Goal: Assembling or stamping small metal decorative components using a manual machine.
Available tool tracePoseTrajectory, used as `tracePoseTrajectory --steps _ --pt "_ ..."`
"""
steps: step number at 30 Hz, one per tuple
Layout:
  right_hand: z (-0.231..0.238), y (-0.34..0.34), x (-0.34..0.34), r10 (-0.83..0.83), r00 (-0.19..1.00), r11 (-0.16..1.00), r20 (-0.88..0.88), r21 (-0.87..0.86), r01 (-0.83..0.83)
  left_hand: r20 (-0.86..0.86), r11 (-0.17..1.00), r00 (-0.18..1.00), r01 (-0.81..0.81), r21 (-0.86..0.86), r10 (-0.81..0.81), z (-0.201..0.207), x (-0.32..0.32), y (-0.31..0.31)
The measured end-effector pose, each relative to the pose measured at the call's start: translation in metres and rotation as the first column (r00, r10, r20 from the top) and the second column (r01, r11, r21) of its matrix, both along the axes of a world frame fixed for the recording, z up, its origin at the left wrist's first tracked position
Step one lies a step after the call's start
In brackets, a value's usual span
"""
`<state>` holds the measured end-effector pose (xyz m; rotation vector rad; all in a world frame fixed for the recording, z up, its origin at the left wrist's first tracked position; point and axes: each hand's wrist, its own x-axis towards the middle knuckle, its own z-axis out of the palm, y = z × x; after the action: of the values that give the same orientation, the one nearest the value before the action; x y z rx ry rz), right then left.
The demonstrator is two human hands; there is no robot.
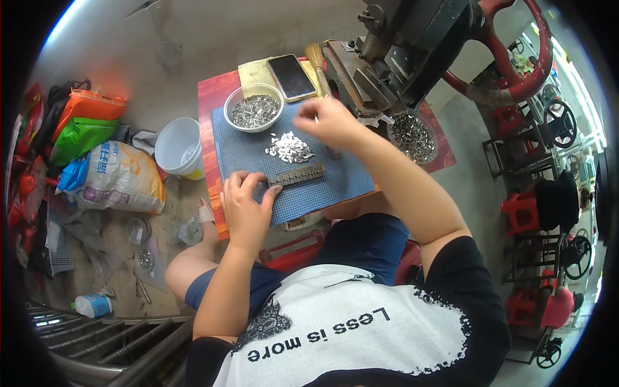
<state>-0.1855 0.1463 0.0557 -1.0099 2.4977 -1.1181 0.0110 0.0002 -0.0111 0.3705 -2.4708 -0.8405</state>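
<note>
A slotted metal bar (302, 175) lies on the blue mat (240, 151), slightly aslant, near the mat's front edge. The left hand (246, 198) is at its left end, fingers spread and curved, with the thumb tip against the bar. The right hand (327, 122) is raised beyond the bar's right half, its fingers drawn together and pinching what looks like a small pale piece (316, 119), though it is too small to be sure. Just beyond the bar a loose pile of silvery pieces (290, 148) sits on the mat. Behind the pile, a clear round bowl (227, 105) holds many more small metal parts. Farther back, a dark-screened phone (292, 76) rests partly on a yellow cloth (253, 72), with a bristle brush (314, 57) beside it. At the right of the bench (208, 97), whose red top shows around the mat, stands a dark press (419, 55) with a red handwheel (540, 42); a container (435, 143) of metal bits sits by its base. On the floor to the left are a white bucket (169, 155) and, past it, a printed sack (126, 174)
</note>
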Motion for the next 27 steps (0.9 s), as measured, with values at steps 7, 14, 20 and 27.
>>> tracePoseTrajectory --steps 7,14,20,27 --pt "0.005 -0.033 -0.011 -0.209 0.909 0.973 -0.361 -0.169 0.157 -0.014 1.0 1.0 0.012 -0.009 -0.012 -0.002 0.001 0.002" --pt "-0.038 0.045 0.036 -0.193 0.878 0.889 -0.438 0.301 0.346 0.03 0.998 0.999 -0.01 -0.057 0.011 0.002 0.004 0.005" --pt "-0.026 0.069 0.023 -0.128 0.956 0.992 -0.264 -0.022 0.127 -0.121 0.983 0.993 0.024 0.184 -0.001 -0.003 0.002 0.001" --pt "-0.016 0.043 0.05 0.307 0.93 0.95 -0.203 0.013 -0.311 -0.093 0.999 0.995 0.03 0.04 -0.026 -0.003 0.001 0.001"
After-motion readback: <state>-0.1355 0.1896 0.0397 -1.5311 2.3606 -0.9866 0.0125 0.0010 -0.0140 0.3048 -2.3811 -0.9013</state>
